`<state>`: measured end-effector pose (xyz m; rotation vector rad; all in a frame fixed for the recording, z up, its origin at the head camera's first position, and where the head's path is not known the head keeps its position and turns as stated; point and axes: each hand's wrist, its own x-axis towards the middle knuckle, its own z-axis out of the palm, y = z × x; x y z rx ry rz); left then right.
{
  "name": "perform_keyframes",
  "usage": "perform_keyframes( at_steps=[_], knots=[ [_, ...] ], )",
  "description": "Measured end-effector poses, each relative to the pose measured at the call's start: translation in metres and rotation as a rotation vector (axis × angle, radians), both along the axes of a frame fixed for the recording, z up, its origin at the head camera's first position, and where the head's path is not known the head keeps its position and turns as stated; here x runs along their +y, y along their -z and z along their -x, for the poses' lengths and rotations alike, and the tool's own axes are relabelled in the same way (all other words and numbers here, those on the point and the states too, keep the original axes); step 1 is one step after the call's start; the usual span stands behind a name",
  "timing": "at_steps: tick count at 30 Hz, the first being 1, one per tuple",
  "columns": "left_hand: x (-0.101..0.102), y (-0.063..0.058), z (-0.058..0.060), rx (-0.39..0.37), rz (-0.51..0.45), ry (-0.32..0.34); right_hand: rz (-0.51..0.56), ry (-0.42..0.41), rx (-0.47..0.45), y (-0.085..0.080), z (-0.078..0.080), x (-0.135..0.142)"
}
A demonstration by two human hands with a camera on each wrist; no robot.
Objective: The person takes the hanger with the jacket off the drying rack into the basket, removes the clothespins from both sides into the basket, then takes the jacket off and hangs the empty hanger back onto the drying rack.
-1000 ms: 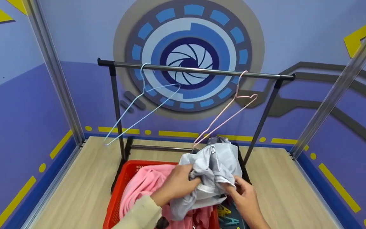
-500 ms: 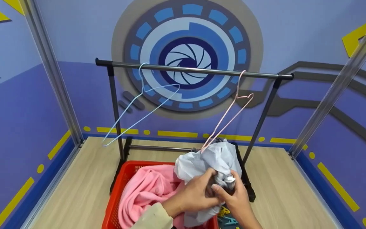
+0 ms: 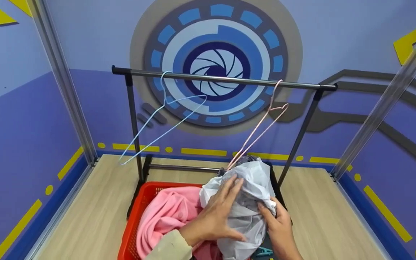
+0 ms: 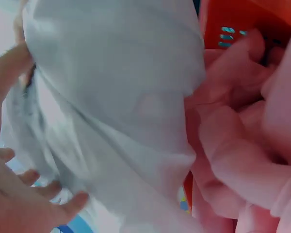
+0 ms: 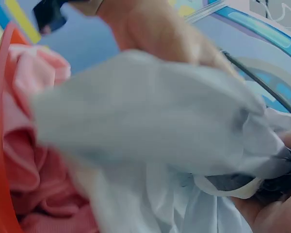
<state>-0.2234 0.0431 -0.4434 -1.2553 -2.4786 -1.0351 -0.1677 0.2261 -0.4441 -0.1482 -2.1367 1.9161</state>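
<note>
A thin, light grey-white garment (image 3: 253,184) hangs bunched in front of me in the head view, over the right side of the red basket. Darker fabric (image 3: 248,159) shows behind its top. Against its left side lies my left hand (image 3: 213,218), fingers and thumb spread wide. On the other side, my right hand (image 3: 281,224) pinches its edge between thumb and fingers. The lower end of a pink wire hanger (image 3: 255,130) reaches down to the garment's top. In the left wrist view, the smooth cloth (image 4: 121,87) fills the middle, beside my spread fingers.
A dark metal clothes rack (image 3: 211,78) stands on the wooden table (image 3: 85,213), also carrying a light blue hanger (image 3: 149,118). Pink clothing (image 3: 168,213) fills the red basket (image 3: 130,225). A turquoise clothespin (image 3: 264,251) lies to the basket's right. Patterned walls surround the table.
My left hand first grasped the garment, then worked close to my right hand, and now is spread against it. The cloth has unbunched downward. The pink hanger has swung slightly.
</note>
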Motion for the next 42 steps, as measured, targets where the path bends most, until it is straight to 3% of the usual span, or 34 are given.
perform_keyframes(
  at_steps=[3, 7, 10, 12, 16, 19, 22, 24, 29, 33, 36, 40, 42],
  knots=[
    [0.004, 0.002, -0.002, 0.021, 0.066, 0.0, 0.051, -0.114, 0.01, -0.004, -0.004, -0.003],
    [0.01, 0.003, 0.001, 0.111, -0.024, 0.021, 0.028, -0.224, 0.074, -0.007, -0.009, -0.007],
    [0.013, 0.002, 0.004, 0.157, -0.104, 0.024, -0.016, -0.24, 0.146, -0.007, -0.012, -0.009],
    [0.014, 0.001, 0.004, 0.139, -0.133, 0.026, -0.058, -0.229, 0.207, -0.007, -0.014, -0.011],
    [0.013, -0.002, 0.004, 0.054, -0.165, 0.012, -0.118, -0.152, 0.348, -0.006, -0.018, -0.013],
    [0.012, -0.006, 0.007, -0.001, -0.252, -0.002, -0.144, -0.073, 0.42, -0.006, -0.018, -0.012],
    [0.01, -0.013, 0.009, -0.046, -0.39, 0.004, -0.263, -0.016, 0.424, -0.003, -0.013, -0.01],
    [0.008, -0.019, 0.01, -0.079, -0.475, 0.026, -0.354, -0.019, 0.397, 0.001, -0.008, -0.008],
    [0.004, -0.036, 0.002, -0.248, -0.594, 0.178, -0.461, -0.061, 0.358, 0.016, 0.011, -0.007],
    [0.002, -0.048, -0.008, -0.45, -0.664, 0.342, -0.606, 0.019, 0.254, 0.023, 0.024, -0.009],
    [-0.001, -0.054, -0.016, -0.57, -0.721, 0.4, -0.688, 0.075, 0.21, 0.029, 0.032, -0.008],
    [-0.012, -0.069, -0.028, -0.629, -0.769, 0.439, -0.779, 0.171, 0.42, 0.041, 0.041, 0.001],
    [-0.017, -0.072, -0.028, -0.637, -0.781, 0.457, -0.828, 0.248, 0.528, 0.046, 0.045, 0.008]
  ],
)
